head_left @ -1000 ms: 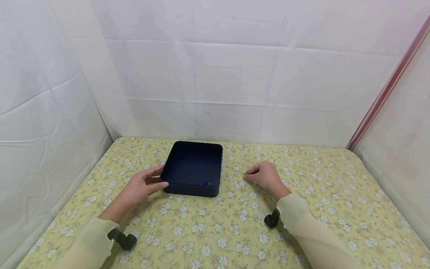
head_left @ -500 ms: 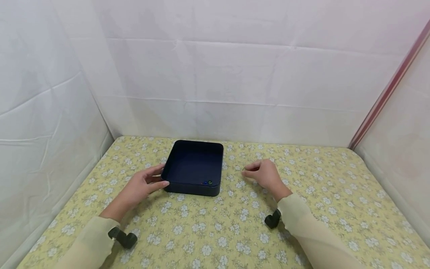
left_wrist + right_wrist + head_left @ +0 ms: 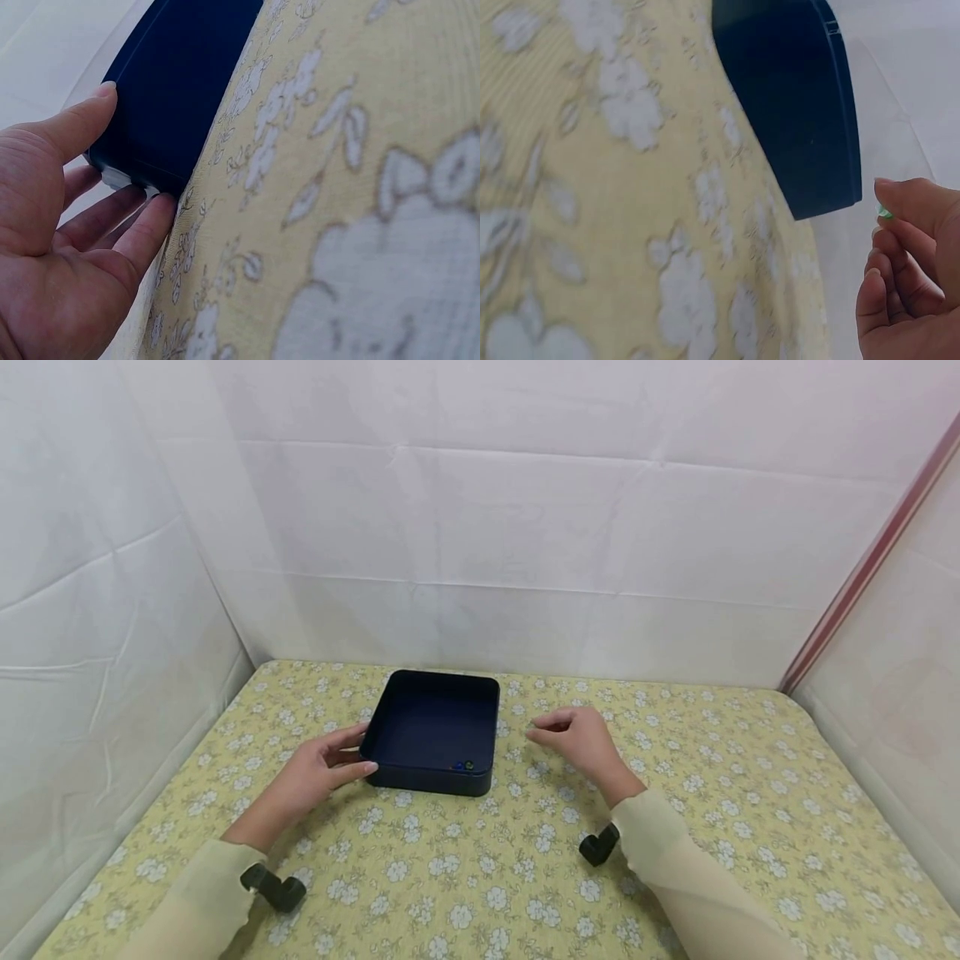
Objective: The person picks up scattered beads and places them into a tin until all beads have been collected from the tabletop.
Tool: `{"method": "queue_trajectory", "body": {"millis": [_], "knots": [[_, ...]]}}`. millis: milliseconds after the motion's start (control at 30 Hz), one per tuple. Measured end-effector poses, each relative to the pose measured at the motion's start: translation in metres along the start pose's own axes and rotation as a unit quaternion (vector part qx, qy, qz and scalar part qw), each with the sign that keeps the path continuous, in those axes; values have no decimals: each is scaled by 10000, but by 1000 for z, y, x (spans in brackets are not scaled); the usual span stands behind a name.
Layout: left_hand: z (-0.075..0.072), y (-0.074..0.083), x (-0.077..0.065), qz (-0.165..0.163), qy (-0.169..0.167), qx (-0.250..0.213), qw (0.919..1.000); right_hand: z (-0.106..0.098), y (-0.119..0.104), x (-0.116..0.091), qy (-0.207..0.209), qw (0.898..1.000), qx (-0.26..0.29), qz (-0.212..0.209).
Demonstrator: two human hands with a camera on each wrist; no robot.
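A dark navy square box stands open-topped on the table. Inside its near right corner lie small glass marbles, a blue marble and a green marble, beside a tiny reddish spot. My left hand holds the box by its near left corner, thumb on the front wall and fingers along the left side. To the right of the box, my right hand is raised over the cloth. Between its thumb and index finger it pinches a small green glass marble, mostly covered by the fingertips.
A yellow cloth with white flowers covers the table. White sheets hang behind and at both sides, with a reddish strip at the right corner. Black wrist mounts sit on both sleeves.
My right hand has risen off the cloth and moved left toward the box with the green marble pinched. The left hand and the box stay in place.
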State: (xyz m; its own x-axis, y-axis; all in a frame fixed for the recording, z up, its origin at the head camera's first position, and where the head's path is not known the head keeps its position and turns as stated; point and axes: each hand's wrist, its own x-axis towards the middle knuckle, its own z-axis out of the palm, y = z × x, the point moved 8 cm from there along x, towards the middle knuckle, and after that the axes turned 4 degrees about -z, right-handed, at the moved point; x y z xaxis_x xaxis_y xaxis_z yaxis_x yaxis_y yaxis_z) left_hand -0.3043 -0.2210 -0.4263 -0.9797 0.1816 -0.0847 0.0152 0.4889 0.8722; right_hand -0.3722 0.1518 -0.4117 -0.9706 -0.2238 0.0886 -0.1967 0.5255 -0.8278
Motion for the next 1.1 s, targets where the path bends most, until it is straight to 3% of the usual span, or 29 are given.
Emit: {"method": "queue_trajectory", "body": {"millis": [433,867,1100], "knots": [[-4,2,-1,100,204,170,9996,10,-26,8,-90,9995,216,-191],[-3,5,-1,135,170,164,9996,21,-49,19,-162,9982,494,-314],[-1,2,-1,93,148,163,9997,34,-57,28,-229,9987,291,-364]]}}
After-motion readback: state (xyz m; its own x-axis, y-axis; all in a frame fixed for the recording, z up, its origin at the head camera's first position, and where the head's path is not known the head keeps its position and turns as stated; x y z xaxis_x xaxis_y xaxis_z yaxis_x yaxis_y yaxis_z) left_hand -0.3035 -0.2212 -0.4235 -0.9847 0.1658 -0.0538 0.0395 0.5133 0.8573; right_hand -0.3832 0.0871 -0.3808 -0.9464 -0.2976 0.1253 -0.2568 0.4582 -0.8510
